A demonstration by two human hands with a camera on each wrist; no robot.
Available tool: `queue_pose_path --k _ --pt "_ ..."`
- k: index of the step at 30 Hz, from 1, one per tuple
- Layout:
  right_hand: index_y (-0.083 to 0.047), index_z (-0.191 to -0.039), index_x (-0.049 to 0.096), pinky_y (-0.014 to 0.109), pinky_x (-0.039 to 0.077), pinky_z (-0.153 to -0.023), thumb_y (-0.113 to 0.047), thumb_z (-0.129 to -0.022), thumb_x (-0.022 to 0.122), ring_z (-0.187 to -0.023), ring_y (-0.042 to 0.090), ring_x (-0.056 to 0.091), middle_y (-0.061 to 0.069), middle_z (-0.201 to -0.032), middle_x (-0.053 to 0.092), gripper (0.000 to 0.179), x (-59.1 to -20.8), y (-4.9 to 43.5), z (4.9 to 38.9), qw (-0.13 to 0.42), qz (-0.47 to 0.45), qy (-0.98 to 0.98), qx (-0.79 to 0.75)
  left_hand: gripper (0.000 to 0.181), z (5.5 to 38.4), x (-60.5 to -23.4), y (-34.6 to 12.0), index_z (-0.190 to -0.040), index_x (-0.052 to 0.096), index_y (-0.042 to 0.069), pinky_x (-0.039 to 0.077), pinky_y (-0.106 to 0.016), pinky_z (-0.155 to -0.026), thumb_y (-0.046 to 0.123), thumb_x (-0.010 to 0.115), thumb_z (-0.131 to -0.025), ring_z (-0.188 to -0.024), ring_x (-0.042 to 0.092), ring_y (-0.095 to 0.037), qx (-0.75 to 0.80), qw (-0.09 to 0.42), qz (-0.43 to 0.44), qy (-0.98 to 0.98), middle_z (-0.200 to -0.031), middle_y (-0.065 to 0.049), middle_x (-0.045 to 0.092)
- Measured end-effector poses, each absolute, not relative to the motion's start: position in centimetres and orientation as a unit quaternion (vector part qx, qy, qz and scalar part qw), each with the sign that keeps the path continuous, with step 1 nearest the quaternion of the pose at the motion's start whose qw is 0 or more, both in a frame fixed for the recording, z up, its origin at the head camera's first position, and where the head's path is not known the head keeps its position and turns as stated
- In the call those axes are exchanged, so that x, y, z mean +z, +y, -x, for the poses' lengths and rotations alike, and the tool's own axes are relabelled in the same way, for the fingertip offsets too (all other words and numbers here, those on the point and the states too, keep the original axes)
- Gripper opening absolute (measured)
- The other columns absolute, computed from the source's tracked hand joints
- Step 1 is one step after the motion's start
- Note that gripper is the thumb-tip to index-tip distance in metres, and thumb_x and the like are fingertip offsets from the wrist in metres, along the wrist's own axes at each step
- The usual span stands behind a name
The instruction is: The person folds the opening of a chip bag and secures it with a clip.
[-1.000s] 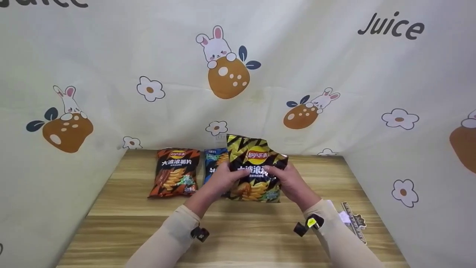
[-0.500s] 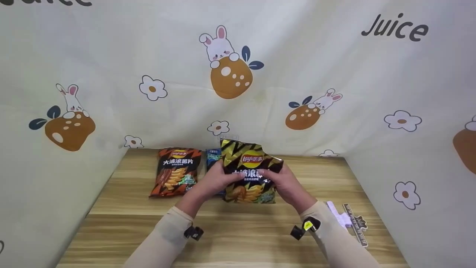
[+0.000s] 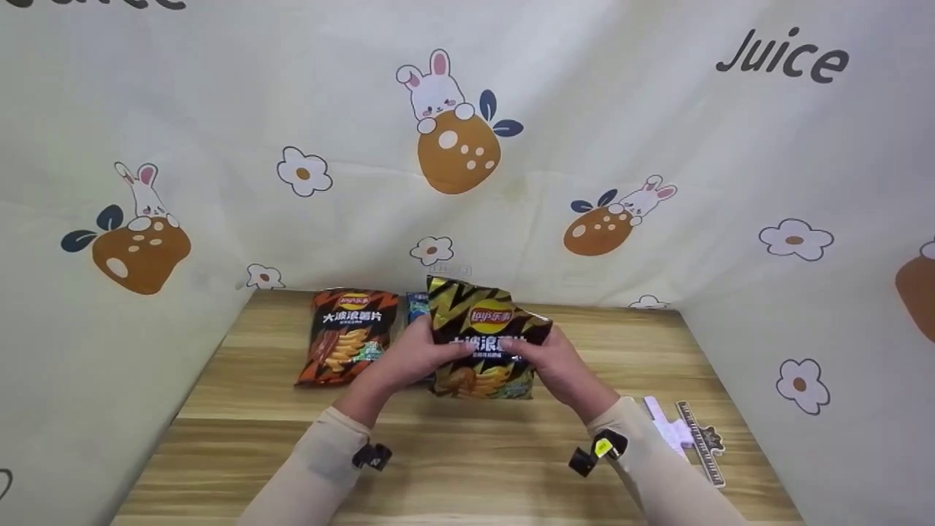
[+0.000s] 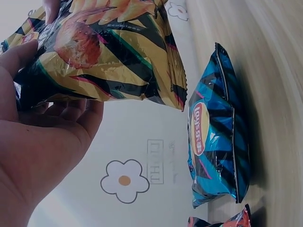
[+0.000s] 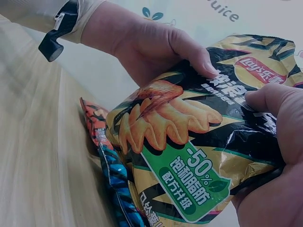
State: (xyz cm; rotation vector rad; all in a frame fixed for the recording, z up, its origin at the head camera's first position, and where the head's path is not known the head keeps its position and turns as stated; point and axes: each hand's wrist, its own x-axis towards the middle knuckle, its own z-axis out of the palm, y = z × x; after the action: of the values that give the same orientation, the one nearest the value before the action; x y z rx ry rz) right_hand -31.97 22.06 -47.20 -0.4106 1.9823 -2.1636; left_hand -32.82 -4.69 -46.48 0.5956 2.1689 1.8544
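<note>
A yellow-and-black bag of potato chips (image 3: 483,371) is held up above the table, front towards me. My left hand (image 3: 409,352) grips its left side and my right hand (image 3: 568,367) its right side, thumbs on the front, other fingers behind. At the upper right the bag's top edge drops away in an uneven notch. Partly hidden behind the left hand lies a blue bag of chips (image 4: 215,142), which the left wrist view shows whole. In the right wrist view, both thumbs press the printed front beside the logo.
An orange-and-black bag of chips (image 3: 349,337) lies at the back left of the wooden table (image 3: 467,467). A lavender clip (image 3: 666,422) and a dark ruler-patterned clip (image 3: 703,444) lie at the right, by the right sleeve. Printed cloth (image 3: 511,219) encloses the back and sides.
Both hands have brought the yellow-and-black bag slightly left and down, covering more of the blue bag. The lavender clip now shows more beside the right sleeve. The head view has shifted a little.
</note>
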Motion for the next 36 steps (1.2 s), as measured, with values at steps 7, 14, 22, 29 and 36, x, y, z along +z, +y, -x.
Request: queue_pose_path --k 7,14,22,29,36 --pt "0.001 -0.14 0.066 0.045 0.065 -0.094 -0.014 -0.097 0.084 -0.11 0.031 0.076 0.017 -0.126 0.077 0.05 -47.2 22.2 31.9 0.083 0.143 0.687 -0.707 0.066 32.7 -46.6 -4.8 -0.147 0.057 0.008 0.06 -0.046 -0.106 0.032 0.089 -0.095 -0.12 0.072 -0.029 0.634 0.118 -0.202 0.737 -0.135 -0.012 0.071" --pt "0.003 -0.138 0.069 0.041 0.065 -0.091 -0.01 -0.097 0.083 -0.107 0.028 0.076 0.016 -0.124 0.077 0.046 -47.5 22.2 31.7 0.079 0.155 0.686 -0.707 0.061 32.6 -46.9 -4.8 -0.145 0.06 0.007 0.061 -0.045 -0.104 0.032 0.087 -0.097 -0.118 0.073 -0.028 0.63 0.117 -0.211 0.738 -0.132 -0.011 0.073" --pt "0.003 -0.139 0.069 0.042 0.066 -0.092 -0.012 -0.097 0.085 -0.109 0.03 0.077 0.019 -0.125 0.077 0.047 -48.2 22.7 31.6 0.089 0.154 0.691 -0.7 0.062 32.6 -48.1 -4.6 -0.145 0.061 0.011 0.061 -0.044 -0.103 0.037 0.088 -0.095 -0.117 0.073 -0.026 0.622 0.111 -0.2 0.749 -0.131 -0.008 0.074" --pt "0.004 -0.138 0.069 0.043 0.065 -0.094 -0.018 -0.097 0.086 -0.11 0.031 0.077 0.02 -0.126 0.077 0.049 -49.5 23.2 31.6 0.09 0.152 0.715 -0.676 0.068 32.5 -49.2 -4.4 -0.15 0.059 0.013 0.059 -0.046 -0.108 0.038 0.089 -0.094 -0.123 0.071 -0.028 0.623 0.122 -0.196 0.747 -0.136 -0.008 0.072" --pt "0.002 -0.135 0.072 0.04 0.065 -0.094 -0.025 -0.096 0.088 -0.11 0.03 0.077 0.018 -0.124 0.078 0.05 -50.8 23.3 31.5 0.083 0.149 0.739 -0.652 0.069 32.5 -50.7 -4.5 -0.151 0.058 0.013 0.057 -0.048 -0.11 0.036 0.089 -0.094 -0.126 0.07 -0.029 0.623 0.133 -0.187 0.748 -0.137 -0.008 0.071"
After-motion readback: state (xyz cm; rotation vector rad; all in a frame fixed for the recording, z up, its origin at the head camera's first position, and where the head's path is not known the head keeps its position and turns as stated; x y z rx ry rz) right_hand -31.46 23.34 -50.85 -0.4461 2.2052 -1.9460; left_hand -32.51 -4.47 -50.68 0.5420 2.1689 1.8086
